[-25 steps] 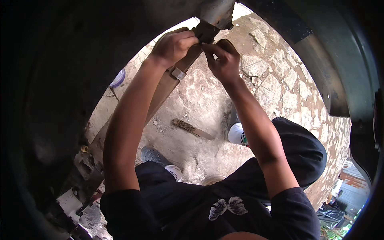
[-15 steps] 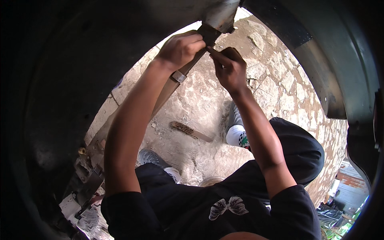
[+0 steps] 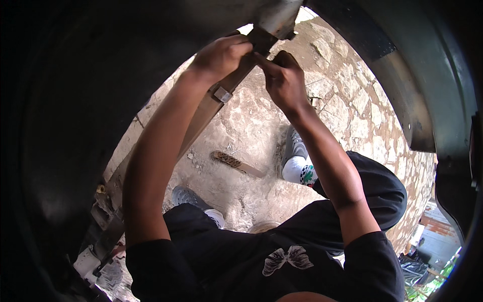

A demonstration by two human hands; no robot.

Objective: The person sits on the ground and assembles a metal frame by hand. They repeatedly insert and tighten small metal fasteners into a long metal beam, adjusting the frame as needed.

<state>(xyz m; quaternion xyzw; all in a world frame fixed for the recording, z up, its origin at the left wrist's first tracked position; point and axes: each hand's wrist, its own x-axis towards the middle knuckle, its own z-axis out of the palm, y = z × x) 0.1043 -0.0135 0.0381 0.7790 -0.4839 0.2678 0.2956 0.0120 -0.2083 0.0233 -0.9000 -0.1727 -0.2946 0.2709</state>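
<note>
Both my arms reach up to a long brown metal bar (image 3: 198,126) that slants from the lower left to the top centre. My left hand (image 3: 221,56) is closed against the bar's upper part, its fingers curled and partly hidden. From the right, my right hand (image 3: 286,80) meets the bar with its index finger stretched to the edge and the other fingers folded in. The fingertips of both hands almost meet; anything small between them is hidden. Below my left hand a pale metal clip (image 3: 222,94) sits on the bar, and above the hands a grey metal bracket (image 3: 276,20) joins it.
A wooden wire brush (image 3: 237,163) lies on the stone floor (image 3: 246,118) between my feet. Dark curved metal panels (image 3: 65,126) surround me on the left, with another panel (image 3: 427,65) on the right. Scrap pieces (image 3: 103,241) are piled at the lower left.
Both hands have shifted slightly left along with the forearms, still working at the same part of the bar. The metal clip shows a little more clearly.
</note>
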